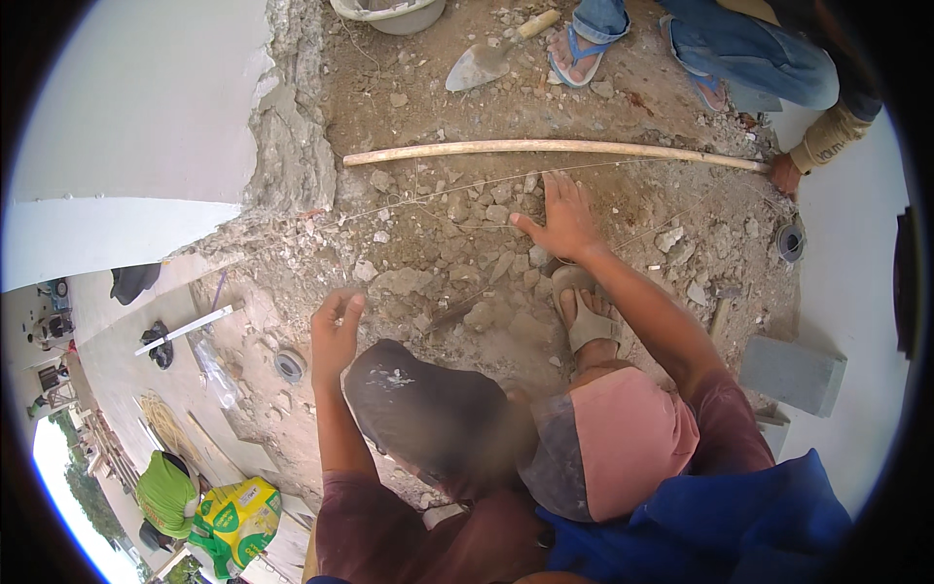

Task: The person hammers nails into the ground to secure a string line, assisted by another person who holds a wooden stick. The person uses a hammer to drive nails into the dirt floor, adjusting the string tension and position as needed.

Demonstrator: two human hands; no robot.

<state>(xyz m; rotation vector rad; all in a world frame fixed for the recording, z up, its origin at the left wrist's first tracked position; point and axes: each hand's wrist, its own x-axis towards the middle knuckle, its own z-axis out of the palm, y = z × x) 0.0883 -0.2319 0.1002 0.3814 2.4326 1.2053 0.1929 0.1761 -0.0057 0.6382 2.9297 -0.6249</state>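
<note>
My right hand (567,222) is held palm down over broken rubble (486,209), fingers stretched and thumb apart, beside a thin string (443,195). Nothing shows in it. My left hand (335,334) hovers above the dirt on the left, fingers loosely bent and thumb apart, with no object visible in it. Beyond my right hand, a long pale wooden stick (545,147) lies across the ground. A co-worker's hand (784,176) grips its right end. Farther off, a trowel (479,66) with a wooden handle rests on the soil, near the co-worker's sandalled foot.
A basin (394,14) stands at the far edge. Short pipe ends stick up at left (289,366) and right (790,242). A grey block (793,375) sits by the right wall. Broken wall edge (292,127) rises at left. A yellow-green sack (238,521) lies lower left, beside another person.
</note>
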